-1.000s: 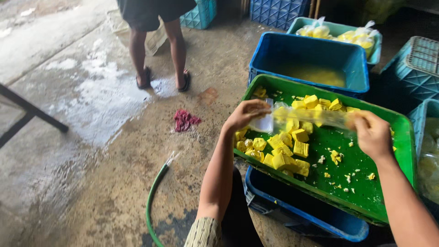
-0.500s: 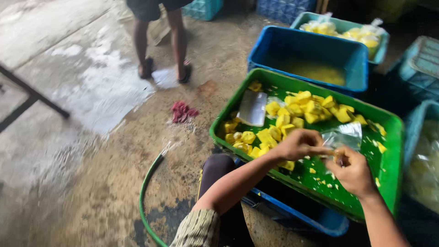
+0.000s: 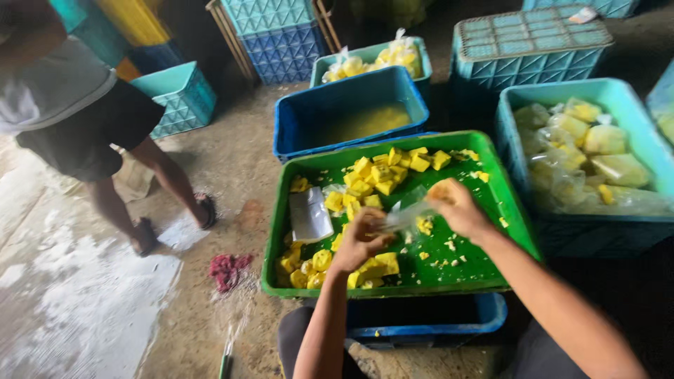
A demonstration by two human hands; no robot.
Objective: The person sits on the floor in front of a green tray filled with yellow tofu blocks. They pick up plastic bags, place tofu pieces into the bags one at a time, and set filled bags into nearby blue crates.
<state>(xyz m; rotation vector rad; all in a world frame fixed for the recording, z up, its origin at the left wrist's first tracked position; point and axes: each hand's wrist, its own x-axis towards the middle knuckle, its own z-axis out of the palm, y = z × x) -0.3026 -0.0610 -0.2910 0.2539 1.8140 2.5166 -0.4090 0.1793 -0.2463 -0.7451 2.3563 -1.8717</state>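
Over the green tray's (image 3: 491, 184) middle, left hand (image 3: 359, 241) and right hand (image 3: 458, 205) both pinch 1 clear plastic bag (image 3: 404, 217) between closed fingertips.

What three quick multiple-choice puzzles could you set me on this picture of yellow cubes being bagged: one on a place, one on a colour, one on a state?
1. Where do the loose yellow cubes lie?
A. on the wet floor
B. in the flat green plastic tray
C. on a wooden table

2. What colour is the deep tub just behind that tray?
A. blue
B. red
C. white

3. What are the hands doing?
A. resting in the lap
B. gripping a hose
C. both holding a clear plastic bag

Answers: 1 B, the cubes are heaped inside the tray's rim. 2 A, its walls are plainly blue. 3 C, the left hand and right hand each pinch one end of the bag above the tray.
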